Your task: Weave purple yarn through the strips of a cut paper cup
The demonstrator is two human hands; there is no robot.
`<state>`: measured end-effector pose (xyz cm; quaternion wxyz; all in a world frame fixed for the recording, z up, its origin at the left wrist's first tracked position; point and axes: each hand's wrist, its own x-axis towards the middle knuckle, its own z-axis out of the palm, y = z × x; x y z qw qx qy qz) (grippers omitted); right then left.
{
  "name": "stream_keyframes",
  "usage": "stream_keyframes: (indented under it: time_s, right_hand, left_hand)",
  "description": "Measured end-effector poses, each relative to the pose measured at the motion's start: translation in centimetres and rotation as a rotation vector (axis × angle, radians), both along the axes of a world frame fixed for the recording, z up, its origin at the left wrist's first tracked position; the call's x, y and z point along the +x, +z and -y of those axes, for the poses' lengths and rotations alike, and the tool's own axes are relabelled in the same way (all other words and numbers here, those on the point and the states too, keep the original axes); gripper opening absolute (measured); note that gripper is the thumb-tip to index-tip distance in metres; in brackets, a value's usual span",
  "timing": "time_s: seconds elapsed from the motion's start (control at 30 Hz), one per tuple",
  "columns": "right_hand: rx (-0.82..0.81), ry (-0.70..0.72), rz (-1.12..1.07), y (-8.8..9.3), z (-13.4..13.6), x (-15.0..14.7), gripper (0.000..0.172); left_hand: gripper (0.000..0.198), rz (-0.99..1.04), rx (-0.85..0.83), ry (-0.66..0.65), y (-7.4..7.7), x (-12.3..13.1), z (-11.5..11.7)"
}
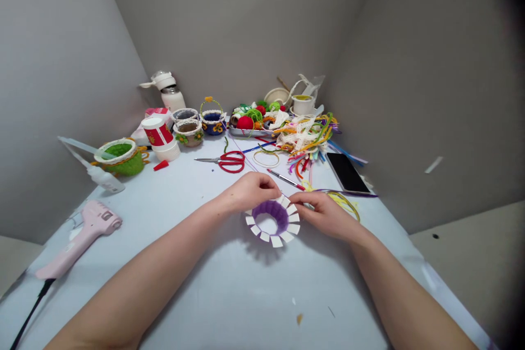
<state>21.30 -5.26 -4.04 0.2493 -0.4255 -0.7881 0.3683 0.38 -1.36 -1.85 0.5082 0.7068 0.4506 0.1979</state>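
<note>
A cut paper cup (pixel 275 240) with white tabs spread outward like petals and purple yarn lining its inside is at the middle of the table. My left hand (pixel 256 191) is closed at the cup's far rim, its fingers pinching near the upper tabs. At the upper right of the rim, my right hand (pixel 322 210) has its thumb and fingertips pressed together beside a tab. A thin purple strand runs from the back toward the cup. What lies between the right fingertips is too small to make out.
Red-handled scissors (pixel 232 162), a pen (pixel 286 179) and a phone (pixel 348 173) lie beyond the hands. A pink glue gun (pixel 84 238) is at the left. Behind stand small baskets (pixel 188 133), stacked cups (pixel 161 139) and a tray (pixel 252 132) of yarn.
</note>
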Motion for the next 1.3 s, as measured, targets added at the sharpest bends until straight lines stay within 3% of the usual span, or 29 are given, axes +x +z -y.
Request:
stream_keyframes:
  time_s: [0.23, 0.63, 0.83, 1.03, 1.3]
  right_hand:
    - [0.011, -0.161, -0.041, 0.3, -0.8, 0.5, 0.023]
    - [0.23, -0.007, 0.066, 2.2, 0.5, -0.5, 0.017]
    - [0.173, -0.032, 0.071, 1.3, 0.1, 1.3, 0.016]
    - [0.106, 0.034, 0.072, 1.0, 0.0, 1.6, 0.016]
    - [0.042, 0.139, 0.137, 0.8, 0.3, 0.1, 0.017]
  left_hand:
    - [0.033, -0.081, 0.043, -0.009, -0.9, -0.1, -0.1]
    - [0.031, -0.134, 0.093, -0.013, -0.9, 0.0, 0.0]
    - [0.033, -0.132, 0.09, -0.014, -1.2, -0.1, 0.0]
    - [0.032, -0.126, 0.102, -0.017, -1.4, 0.1, -0.2]
    - [0.021, -0.132, 0.059, -0.062, 0.1, -0.2, 0.3]
